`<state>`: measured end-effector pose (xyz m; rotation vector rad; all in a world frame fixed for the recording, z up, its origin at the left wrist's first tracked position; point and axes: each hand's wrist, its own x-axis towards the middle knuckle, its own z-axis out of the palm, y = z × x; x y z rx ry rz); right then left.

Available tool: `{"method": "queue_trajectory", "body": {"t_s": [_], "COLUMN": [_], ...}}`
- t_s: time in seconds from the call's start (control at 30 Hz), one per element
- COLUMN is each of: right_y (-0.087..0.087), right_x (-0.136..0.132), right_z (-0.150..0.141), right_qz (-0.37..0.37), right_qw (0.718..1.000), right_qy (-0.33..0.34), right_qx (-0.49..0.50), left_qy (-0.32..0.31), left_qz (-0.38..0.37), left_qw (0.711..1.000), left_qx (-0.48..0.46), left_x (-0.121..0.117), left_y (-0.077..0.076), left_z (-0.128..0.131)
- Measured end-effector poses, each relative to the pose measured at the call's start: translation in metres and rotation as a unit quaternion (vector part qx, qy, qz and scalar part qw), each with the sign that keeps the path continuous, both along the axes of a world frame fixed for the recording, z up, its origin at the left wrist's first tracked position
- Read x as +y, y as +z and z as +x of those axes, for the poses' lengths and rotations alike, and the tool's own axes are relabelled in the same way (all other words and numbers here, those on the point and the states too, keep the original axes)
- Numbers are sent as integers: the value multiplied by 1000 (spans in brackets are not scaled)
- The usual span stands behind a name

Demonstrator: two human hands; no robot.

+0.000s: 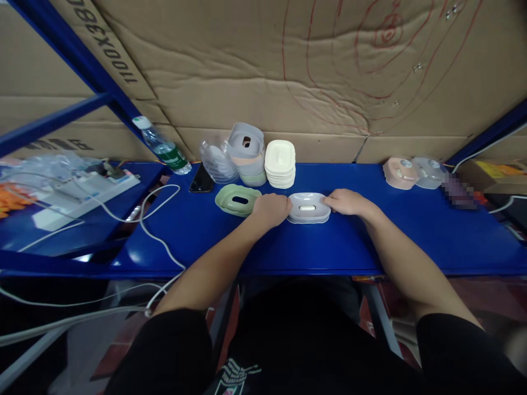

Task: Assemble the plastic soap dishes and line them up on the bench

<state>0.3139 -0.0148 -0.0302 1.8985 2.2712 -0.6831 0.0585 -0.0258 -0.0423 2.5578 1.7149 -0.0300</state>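
A pale grey plastic tray with an oval slot in its floor rests on the blue tabletop in front of me. My left hand is closed at its left end and my right hand pinches its right rim. Some fingertips are hidden behind the rim. Just left of my left hand lies a green tray of similar shape, with a dark slot. Behind it stand a stack of grey, peach and green plastic shells and a stack of cream square pieces.
Clear plastic covers, a black phone and a water bottle stand at the back left. A white cable runs over the table's left side. Pink and clear-grey boxes sit at right. Cardboard walls the back.
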Motion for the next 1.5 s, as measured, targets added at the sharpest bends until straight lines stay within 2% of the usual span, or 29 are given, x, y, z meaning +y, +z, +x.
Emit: {"method": "queue_trajectory", "body": {"t_s": [0.17, 0.37, 0.47, 0.57, 0.67, 0.77, 0.83, 0.9, 1.0, 1.17, 1.5], "right_y": [3, -5, -8, -9, -8, -8, -8, -9, -11, -13, -14], "right_x": [-3, -1, 1, 1, 0, 0, 1, 1, 1, 2, 3], "right_z": [-2, 5, 7, 6, 5, 5, 5, 6, 6, 7, 8], "right_qz": [-27, -36, -37, -33, -36, -34, -30, -27, -23, -19, -8], "right_qw": [999, 998, 998, 997, 997, 997, 998, 998, 998, 998, 998], "right_qy": [-10, -12, -15, -15, -17, -17, -16, -17, -18, -18, -6], "right_qx": [18, 46, 56, 61, 63, 61, 59, 58, 60, 61, 57], "left_qy": [0, -6, 4, 20, 69, 110, 161, 199, 221, 193, 243], "left_qz": [11, 28, 33, 68, 150, 277, 329, 351, 337, 293, 298], "left_qw": [1000, 1000, 999, 996, 976, 933, 904, 888, 891, 917, 900], "left_qx": [3, 7, -9, -59, -141, -203, -220, -220, -208, -190, -204], "left_x": [-4, -4, -4, -3, 5, 20, 32, 43, 54, 62, 65], "left_y": [-1, -2, 3, 16, 33, 45, 46, 42, 34, 24, 20], "left_z": [3, 3, 1, -8, -29, -64, -88, -109, -127, -134, -130]}}
